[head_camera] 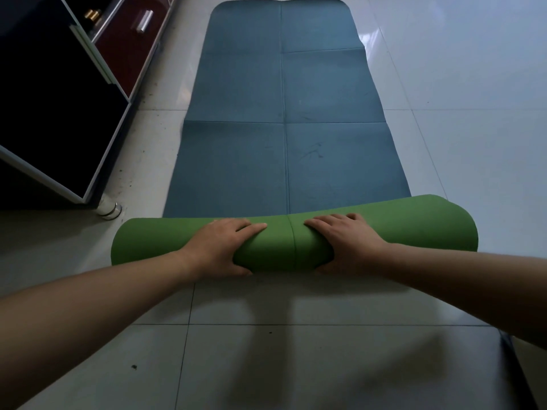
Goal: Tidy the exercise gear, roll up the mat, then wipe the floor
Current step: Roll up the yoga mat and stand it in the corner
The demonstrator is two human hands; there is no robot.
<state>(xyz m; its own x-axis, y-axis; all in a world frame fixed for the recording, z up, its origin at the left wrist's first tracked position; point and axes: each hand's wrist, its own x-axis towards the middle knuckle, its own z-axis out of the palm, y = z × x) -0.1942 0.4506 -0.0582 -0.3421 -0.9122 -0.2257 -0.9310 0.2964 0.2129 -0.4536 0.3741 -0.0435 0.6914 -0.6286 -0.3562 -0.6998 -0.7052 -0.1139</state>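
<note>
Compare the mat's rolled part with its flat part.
Colour: the rolled part shows green; the flat part shows blue. Pose: the rolled part is a cylinder gripped by the left hand and right hand; the flat part lies spread on the floor, untouched. Both belong to one mat.

Two bare forearms, left grip (219,247) and right grip (346,241) likewise bare

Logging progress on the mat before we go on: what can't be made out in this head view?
Head view: how tightly the green rolled end of the blue foam mat is wound; its ends face sideways.
Head view: the grip of the left hand and right hand beneath it; the roll hides it.
Head view: the small gold item and silver item in the dark cabinet; too small and dim.
</note>
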